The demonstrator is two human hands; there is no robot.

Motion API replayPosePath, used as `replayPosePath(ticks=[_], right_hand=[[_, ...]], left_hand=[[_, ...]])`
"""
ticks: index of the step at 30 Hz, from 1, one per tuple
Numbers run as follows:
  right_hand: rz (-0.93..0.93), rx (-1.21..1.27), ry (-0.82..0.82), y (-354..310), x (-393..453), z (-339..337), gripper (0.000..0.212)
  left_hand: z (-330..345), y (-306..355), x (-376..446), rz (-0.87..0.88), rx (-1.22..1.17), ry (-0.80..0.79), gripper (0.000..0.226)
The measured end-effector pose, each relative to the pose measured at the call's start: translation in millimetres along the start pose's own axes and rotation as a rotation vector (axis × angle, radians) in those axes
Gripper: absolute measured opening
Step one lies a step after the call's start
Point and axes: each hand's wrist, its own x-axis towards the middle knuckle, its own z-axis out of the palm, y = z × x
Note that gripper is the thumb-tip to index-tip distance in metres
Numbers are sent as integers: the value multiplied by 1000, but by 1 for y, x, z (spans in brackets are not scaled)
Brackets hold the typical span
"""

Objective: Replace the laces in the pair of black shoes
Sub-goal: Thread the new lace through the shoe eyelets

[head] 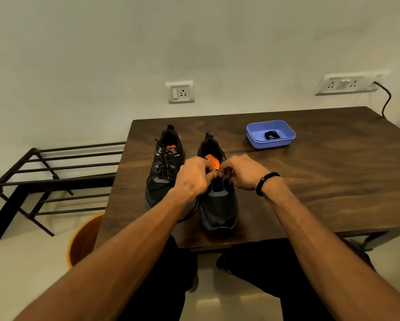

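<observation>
My fingers (211,173) are curled tight on both hands, my left hand (194,177) and right hand (241,173) pinching the black lace (222,181) over the right shoe (218,205), which sits beside the laced left shoe (163,172) on the wooden table (321,177).

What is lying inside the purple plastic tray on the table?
Inside the shallow purple plastic tray lies one small coiled bundle of black lace, near its middle. The tray's near wall hides a narrow strip of the floor behind it.
</observation>
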Motion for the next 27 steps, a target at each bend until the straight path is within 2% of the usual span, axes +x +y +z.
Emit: replayPosePath(ticks=[4,9,17,20,24,27], right_hand=[[23,77,41,4,-3,0,36],[50,147,62,2,-5,-2,34],[88,233,47,4,-9,-2,37],[100,277,37,5,-11,0,36],[93,270,51,3,-10,4,37],[89,244,103,-1,-11,8,46]], left_hand=[[8,7,-1,-6,78,-61,15],[13,2,2,-87,-48,-108,11],[13,13,-1,-237,-83,-220,15],[12,13,-1,-224,-51,-259,15],[12,11,0,-221,-73,-236,16],[12,15,-1,-248,-98,-192,12]])
